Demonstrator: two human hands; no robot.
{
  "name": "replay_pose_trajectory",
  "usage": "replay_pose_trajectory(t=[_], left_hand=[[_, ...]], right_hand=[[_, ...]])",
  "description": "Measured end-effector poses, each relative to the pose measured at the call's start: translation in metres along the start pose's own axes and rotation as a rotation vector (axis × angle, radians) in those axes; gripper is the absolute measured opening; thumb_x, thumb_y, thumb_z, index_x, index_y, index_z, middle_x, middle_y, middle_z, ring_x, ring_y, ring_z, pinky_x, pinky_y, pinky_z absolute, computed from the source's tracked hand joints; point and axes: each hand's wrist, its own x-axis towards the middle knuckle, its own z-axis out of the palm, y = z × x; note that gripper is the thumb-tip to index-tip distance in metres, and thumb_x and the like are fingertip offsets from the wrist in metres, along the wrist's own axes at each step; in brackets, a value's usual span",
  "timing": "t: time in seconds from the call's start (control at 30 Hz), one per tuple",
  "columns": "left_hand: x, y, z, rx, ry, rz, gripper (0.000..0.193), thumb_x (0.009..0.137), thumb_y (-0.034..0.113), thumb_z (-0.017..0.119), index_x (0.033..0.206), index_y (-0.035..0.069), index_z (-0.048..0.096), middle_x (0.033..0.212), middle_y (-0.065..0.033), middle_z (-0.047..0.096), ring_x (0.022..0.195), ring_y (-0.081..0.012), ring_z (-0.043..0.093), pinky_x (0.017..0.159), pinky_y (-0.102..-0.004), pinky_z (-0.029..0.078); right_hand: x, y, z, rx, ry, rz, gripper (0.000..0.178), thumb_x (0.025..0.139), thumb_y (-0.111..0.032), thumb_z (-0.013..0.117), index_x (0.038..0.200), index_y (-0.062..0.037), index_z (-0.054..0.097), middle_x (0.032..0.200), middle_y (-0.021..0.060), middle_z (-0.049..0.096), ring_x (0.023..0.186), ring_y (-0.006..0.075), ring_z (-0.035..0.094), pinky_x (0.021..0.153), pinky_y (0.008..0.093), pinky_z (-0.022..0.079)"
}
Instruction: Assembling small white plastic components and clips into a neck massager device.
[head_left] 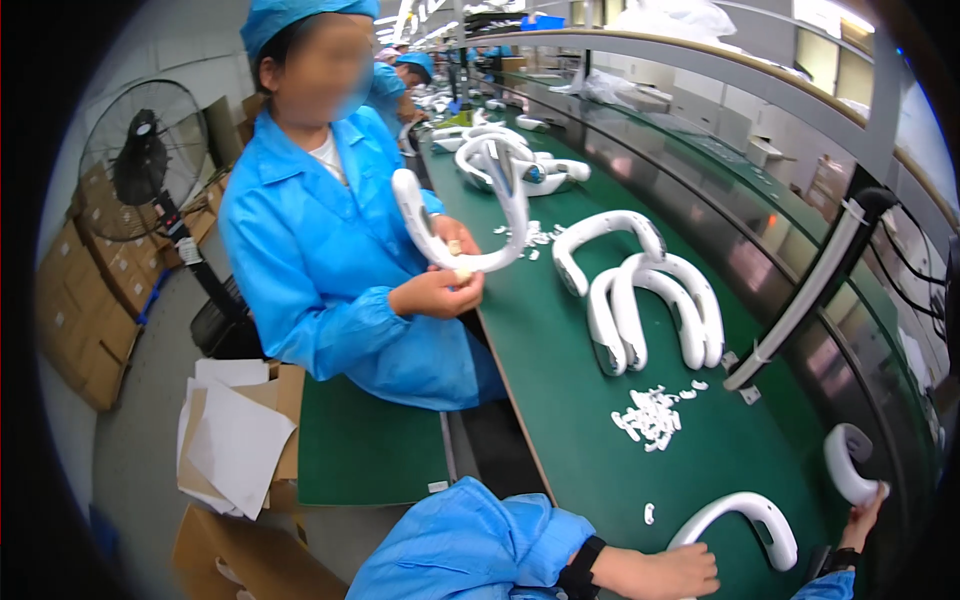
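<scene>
Low in the view, my left hand [672, 573] is closed over one end of a white U-shaped neck fan [738, 506]; the fingertips are partly hidden. At the right edge, my right hand [862, 522] grips the lower end of a white curved piece [846, 462], which looks like part of another neck fan. One small white part [650, 514] lies just beyond my left hand. Farther up the bench is a pile of small white parts [650, 418]. Several more white neck fans [660, 290] rest beyond that pile.
A co-worker in blue [310, 240] sits at the left bench edge, holding a white U-shaped neck fan [500, 255] in both hands. The green bench [560, 420] runs away from me. A slanted post [800, 300] stands on the right. Cardboard boxes [240, 550] are at lower left.
</scene>
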Motion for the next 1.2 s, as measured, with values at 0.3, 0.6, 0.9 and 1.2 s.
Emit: replay_pose_trajectory(t=[0.3, 0.6, 0.9, 1.2], left_hand=[[-0.006, 0.012, 0.021, -0.049, -0.100, 0.132, 0.043, 0.063, 0.029, 0.072, 0.095, 0.006, 0.055, 0.094, -0.0114, 0.054, 0.095, -0.0279, 0.054, 0.076, -0.0430, 0.043], [0.012, 0.025, -0.087, -0.212, 0.356, 0.130, 0.041, 0.065, 0.010, 0.077, 0.102, 0.002, 0.062, 0.094, -0.0111, 0.066, 0.083, -0.0272, 0.065, 0.070, -0.0363, 0.052], [-0.060, 0.058, -0.097, -1.093, 0.327, -0.246, 0.061, 0.061, 0.015, 0.087, 0.110, 0.003, 0.055, 0.100, -0.0094, 0.057, 0.092, -0.0238, 0.058, 0.080, -0.0349, 0.046], [-0.063, 0.041, -0.107, -1.134, 0.582, -0.698, 0.046, 0.095, 0.033, 0.051, 0.132, 0.005, 0.045, 0.113, -0.0113, 0.057, 0.102, -0.0205, 0.055, 0.091, -0.0369, 0.045]], right_hand=[[0.099, 0.041, -0.115, 0.049, -0.126, 0.046, 0.048, 0.089, -0.043, 0.059, 0.128, -0.0153, 0.053, 0.125, 0.0020, 0.053, 0.110, 0.0173, 0.051, 0.087, 0.0318, 0.044], [-0.283, -0.081, 0.037, -0.138, -0.793, -0.294, 0.056, 0.097, -0.042, 0.046, 0.138, -0.0048, 0.043, 0.128, 0.0123, 0.057, 0.106, 0.0178, 0.058, 0.089, 0.0300, 0.045], [-0.383, -0.109, 0.082, -0.314, -0.845, -0.498, 0.045, 0.091, -0.034, 0.061, 0.122, -0.0034, 0.054, 0.101, 0.0043, 0.064, 0.086, 0.0108, 0.058, 0.073, 0.0262, 0.046], [-0.431, -0.081, 0.118, -0.249, -1.085, -0.609, 0.033, 0.086, -0.033, 0.069, 0.094, -0.0015, 0.064, 0.077, 0.0023, 0.064, 0.075, 0.0104, 0.062, 0.066, 0.0249, 0.048]])
